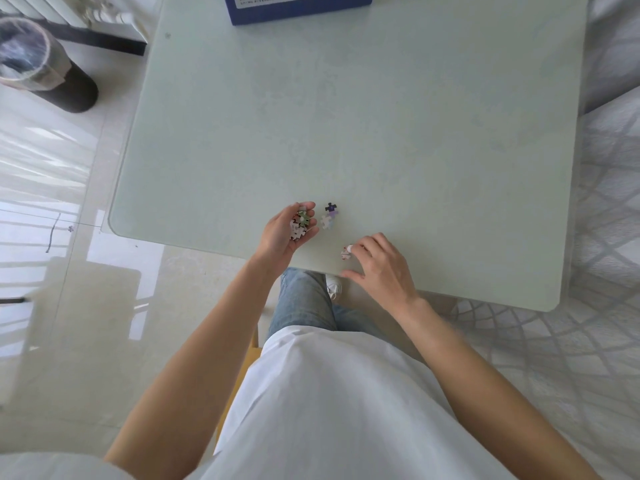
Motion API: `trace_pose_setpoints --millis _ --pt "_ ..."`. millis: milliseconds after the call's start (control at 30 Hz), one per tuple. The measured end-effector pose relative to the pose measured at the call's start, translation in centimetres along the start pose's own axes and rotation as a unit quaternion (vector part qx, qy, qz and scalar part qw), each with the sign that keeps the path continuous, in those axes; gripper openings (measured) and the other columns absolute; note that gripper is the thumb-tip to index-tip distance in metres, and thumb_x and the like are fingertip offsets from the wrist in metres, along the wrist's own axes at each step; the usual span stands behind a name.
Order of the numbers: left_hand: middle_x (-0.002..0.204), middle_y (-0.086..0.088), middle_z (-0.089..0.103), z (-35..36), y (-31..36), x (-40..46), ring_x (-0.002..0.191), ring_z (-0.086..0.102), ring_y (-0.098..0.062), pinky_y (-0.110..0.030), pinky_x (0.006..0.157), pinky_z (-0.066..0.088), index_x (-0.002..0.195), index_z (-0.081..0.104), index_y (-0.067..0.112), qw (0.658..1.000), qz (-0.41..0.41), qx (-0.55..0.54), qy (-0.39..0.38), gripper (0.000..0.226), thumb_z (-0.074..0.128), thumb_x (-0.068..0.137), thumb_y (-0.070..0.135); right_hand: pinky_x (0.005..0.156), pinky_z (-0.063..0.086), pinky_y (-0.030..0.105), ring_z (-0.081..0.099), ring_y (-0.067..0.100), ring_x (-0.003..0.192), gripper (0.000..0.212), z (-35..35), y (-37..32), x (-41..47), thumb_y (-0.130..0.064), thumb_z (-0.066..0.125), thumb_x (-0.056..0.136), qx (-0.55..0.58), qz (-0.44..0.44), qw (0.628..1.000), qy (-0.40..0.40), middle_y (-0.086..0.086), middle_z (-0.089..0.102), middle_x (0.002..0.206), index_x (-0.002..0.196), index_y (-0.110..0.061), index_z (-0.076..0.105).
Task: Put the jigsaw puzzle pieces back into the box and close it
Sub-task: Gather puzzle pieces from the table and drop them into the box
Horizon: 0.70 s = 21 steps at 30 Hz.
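Left hand (287,230), lower centre of frame, cupped palm-up and clenched round a stack of small multicoloured cardboard jigsaw pieces (300,224). Just right of it, loose purple-and-white pieces (329,216) lie on the pale green glass table (381,116), long axis running up-down in frame. Further right and lower, right hand (379,263) pinches a single white-and-red piece (346,252) at its fingertips. Blue cardboard box (298,10) sits at top centre edge, well apart from both hands. Judgement: loose pair lies up-left of the right hand but nearer the left, which is full, so the right picks
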<state>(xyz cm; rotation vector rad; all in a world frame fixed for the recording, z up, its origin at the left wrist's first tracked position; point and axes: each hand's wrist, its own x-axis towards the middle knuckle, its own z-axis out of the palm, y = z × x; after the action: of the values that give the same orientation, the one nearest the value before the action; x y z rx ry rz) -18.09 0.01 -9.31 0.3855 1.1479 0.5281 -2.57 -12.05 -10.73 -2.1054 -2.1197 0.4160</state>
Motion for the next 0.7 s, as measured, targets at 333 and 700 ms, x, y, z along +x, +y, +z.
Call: trace_pose_setpoints --millis 333,700 --pt "0.082 -0.003 0.058 -0.1 -1.2 -1.1 0.072 0.057 -0.013 -0.023 0.069 0.055 0.093 0.064 0.007 1.000 -0.002 0.006 -0.006 0.023 0.043 0.098 0.016 0.065 0.047 0.026 0.056 0.021 0.077 0.033 1.2 -1.3 -2.1 -0.028 0.084 0.062 0.016 0.028 0.998 0.054 0.001 0.061 0.084 0.080 -0.011 0.061" --pt "0.086 -0.007 0.059 -0.7 -1.6 -2.4 0.076 0.060 -0.016 -0.023 0.071 0.057 0.095 0.063 0.004 1.000 -0.007 -0.013 0.006 0.025 0.042 0.098 0.015 0.053 0.045 0.023 0.056 0.014 0.069 0.011 -1.0 -3.3 -0.5 -0.022 0.068 0.082 0.147 0.040 0.970 0.188 -0.003 0.062 0.077 0.075 -0.015 0.068"
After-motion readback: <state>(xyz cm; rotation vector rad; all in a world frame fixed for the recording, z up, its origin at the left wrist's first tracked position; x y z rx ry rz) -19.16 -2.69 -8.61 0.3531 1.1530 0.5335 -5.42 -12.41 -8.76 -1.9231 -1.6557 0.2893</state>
